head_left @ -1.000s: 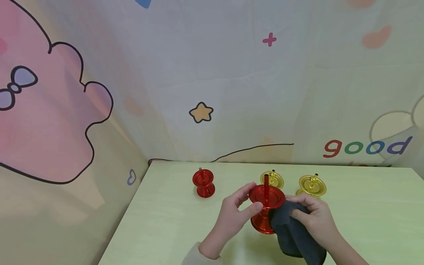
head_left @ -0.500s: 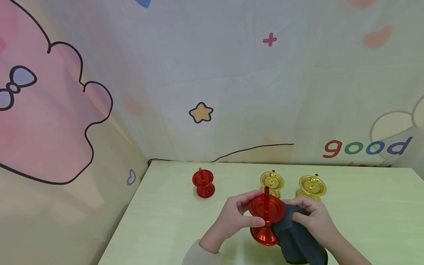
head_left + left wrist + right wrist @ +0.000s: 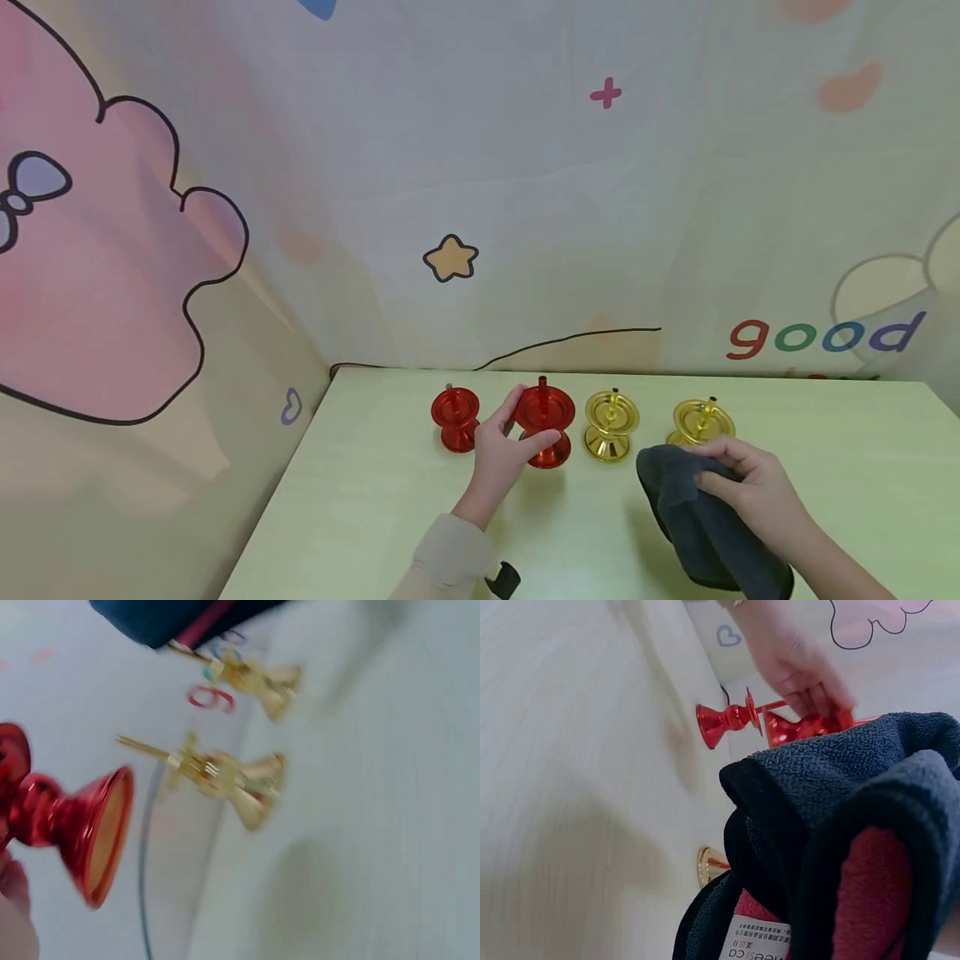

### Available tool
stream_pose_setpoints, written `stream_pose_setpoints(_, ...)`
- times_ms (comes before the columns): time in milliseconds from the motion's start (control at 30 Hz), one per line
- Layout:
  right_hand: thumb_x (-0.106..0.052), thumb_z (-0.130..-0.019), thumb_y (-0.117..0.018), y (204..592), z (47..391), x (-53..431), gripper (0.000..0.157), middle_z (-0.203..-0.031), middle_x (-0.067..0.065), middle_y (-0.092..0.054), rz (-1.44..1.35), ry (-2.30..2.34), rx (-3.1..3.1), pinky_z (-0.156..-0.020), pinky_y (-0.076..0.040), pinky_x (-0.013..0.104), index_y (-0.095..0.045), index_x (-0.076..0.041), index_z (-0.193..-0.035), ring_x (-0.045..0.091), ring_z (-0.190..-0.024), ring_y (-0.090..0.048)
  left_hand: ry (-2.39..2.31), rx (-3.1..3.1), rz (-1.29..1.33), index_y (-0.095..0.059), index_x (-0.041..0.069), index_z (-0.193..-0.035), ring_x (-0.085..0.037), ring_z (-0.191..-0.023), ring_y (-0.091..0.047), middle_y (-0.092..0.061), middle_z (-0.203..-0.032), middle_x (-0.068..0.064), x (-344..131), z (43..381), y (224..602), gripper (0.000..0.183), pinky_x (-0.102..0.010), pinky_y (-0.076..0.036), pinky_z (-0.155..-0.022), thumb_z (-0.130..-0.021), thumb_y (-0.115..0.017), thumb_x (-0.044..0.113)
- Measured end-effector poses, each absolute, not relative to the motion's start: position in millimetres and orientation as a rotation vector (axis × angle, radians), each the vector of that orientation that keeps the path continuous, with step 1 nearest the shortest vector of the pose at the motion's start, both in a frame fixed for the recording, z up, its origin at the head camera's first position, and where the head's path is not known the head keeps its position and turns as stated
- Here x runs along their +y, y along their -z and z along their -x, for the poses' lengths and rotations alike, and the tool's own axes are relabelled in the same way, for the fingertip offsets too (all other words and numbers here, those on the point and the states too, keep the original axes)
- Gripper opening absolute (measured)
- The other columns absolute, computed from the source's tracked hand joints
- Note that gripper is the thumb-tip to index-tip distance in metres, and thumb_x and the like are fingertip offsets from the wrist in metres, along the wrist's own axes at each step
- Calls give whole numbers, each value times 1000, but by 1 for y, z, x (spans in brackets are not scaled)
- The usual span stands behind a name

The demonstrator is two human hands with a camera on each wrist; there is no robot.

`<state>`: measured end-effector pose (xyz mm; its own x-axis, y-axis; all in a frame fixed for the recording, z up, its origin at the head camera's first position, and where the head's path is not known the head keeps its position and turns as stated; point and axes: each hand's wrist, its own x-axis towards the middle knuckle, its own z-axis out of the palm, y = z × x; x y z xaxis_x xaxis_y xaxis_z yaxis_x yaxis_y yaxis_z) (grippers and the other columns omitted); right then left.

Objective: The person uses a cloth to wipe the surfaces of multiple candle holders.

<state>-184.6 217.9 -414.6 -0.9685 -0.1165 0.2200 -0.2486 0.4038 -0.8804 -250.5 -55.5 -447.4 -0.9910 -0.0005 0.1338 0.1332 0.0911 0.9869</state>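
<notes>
My left hand (image 3: 497, 457) grips a shiny red candle holder (image 3: 546, 410) by its dish, thumb at the front and fingers behind. In the left wrist view, the flared foot of this red candle holder (image 3: 84, 829) shows its pale underside, raised off the table. My right hand (image 3: 757, 496) pinches a folded dark grey towel (image 3: 693, 508), which hangs down below the fingers. From the right wrist, the towel (image 3: 840, 780) shows a red inner side and a white label (image 3: 756, 939). Just left of the held one stands a second red candle holder (image 3: 454, 410).
Two gold candle holders stand on the table (image 3: 360, 517): one (image 3: 611, 417) right of the held red one, the other (image 3: 701, 418) behind the towel, its base partly covered. A printed cloth backdrop (image 3: 540, 208) rises behind the table's far edge.
My left hand has carried the red candle holder away from the towel, to the left and back, into the row. My right hand has shifted slightly right, still pinching the towel.
</notes>
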Motion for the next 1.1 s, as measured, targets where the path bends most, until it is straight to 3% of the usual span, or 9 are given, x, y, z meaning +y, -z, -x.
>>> stream_pose_setpoints(267, 5, -76, -61, 424, 181, 222, 19, -89, -24, -62, -299, -1611, -2543, -65, -46, 12, -58, 8, -94, -9, -82, -56, 1705, -2172, 0, -47, 13, -129, -22, -122, -44, -48, -130, -6, -37, 280, 483, 79, -40, -42, -93, -62, -76, 44)
stream_pose_setpoints(533, 3, -76, -62, 435, 176, 222, 19, -87, -22, -63, -271, -1641, -2563, -63, -46, 15, -59, 6, -94, -5, -77, -56, 1643, -2093, -166, -48, 7, -127, -25, -121, -44, -50, -128, -12, -25, 295, 500, 79, -35, -42, -93, -61, -78, 39)
stream_pose_setpoints(1100, 2, -77, -61, 435, 169, 221, 22, -89, -24, -61, -222, -1730, -2589, -63, -47, 17, -58, 7, -98, -4, -78, -57, 1741, -2097, -214, -45, 8, -130, -24, -124, -40, -46, -132, -9, -22, 305, 523, 81, -35, -43, -92, -62, -78, 39)
